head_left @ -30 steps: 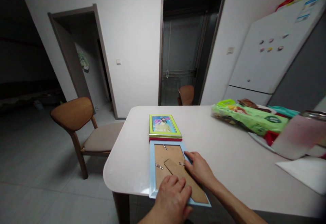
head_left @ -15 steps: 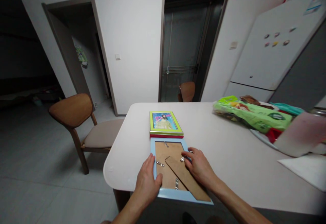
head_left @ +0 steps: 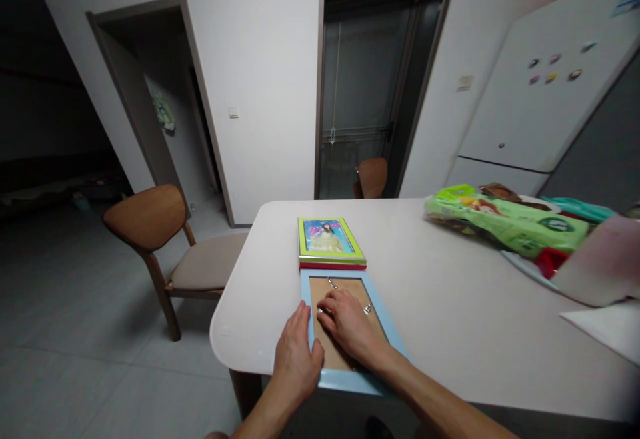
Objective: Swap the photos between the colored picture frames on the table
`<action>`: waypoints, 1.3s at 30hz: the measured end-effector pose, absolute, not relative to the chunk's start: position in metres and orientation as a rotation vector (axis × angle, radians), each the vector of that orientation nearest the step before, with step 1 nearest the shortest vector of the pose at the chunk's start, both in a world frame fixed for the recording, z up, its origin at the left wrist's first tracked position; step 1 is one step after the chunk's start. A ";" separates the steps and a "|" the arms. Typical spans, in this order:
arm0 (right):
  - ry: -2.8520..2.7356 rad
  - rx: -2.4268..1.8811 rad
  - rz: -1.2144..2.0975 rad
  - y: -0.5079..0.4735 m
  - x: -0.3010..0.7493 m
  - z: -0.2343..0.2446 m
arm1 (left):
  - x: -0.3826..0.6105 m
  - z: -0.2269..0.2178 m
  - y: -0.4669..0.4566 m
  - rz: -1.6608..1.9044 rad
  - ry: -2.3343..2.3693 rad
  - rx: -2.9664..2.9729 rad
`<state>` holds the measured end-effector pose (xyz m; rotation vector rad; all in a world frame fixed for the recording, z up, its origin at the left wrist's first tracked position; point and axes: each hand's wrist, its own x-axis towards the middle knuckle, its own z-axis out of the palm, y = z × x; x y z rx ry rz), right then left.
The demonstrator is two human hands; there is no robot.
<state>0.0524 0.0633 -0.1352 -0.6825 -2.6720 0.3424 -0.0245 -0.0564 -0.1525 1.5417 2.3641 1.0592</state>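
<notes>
A light blue picture frame (head_left: 384,306) lies face down at the table's near edge, its brown backing board (head_left: 331,352) showing. My left hand (head_left: 298,349) grips the frame's left border, fingers along the outer side and thumb over the top. My right hand (head_left: 346,322) reaches across the board, thumb and fingers closed at the left metal clip (head_left: 320,310), which they partly cover. Another clip (head_left: 367,309) sits at the board's right side and one more (head_left: 332,284) at its top. The lower clip and the stand flap are hidden by my right hand and forearm.
Just beyond lies a green frame (head_left: 357,250) with a picture of a figure in a yellow dress, above a red one (head_left: 333,266). A green packet (head_left: 520,216), a pinkish container (head_left: 605,262) and white paper (head_left: 607,326) are at right. A chair (head_left: 210,262) stands left.
My right hand has moved left across the backing board, from the right clip to the left clip. The stand flap is no longer visible. My left hand keeps its place on the frame.
</notes>
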 end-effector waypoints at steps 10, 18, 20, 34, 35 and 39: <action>-2.596 -1.032 0.231 0.108 0.039 -0.142 | -0.024 -0.152 -0.056 1.059 2.379 1.528; -2.635 -0.937 0.303 0.098 0.054 -0.132 | -0.025 -0.152 -0.057 1.102 2.349 1.480; -2.697 -0.764 0.428 0.093 0.075 -0.126 | -0.025 -0.152 -0.057 1.111 2.341 1.463; -2.697 -0.652 0.690 0.062 0.115 -0.119 | -0.025 -0.151 -0.057 1.133 2.323 1.444; -2.681 -0.715 0.632 0.064 0.114 -0.120 | -0.025 -0.150 -0.057 1.136 2.320 1.436; -2.691 -0.845 0.510 0.066 0.110 -0.126 | -0.024 -0.150 -0.057 1.168 2.316 1.422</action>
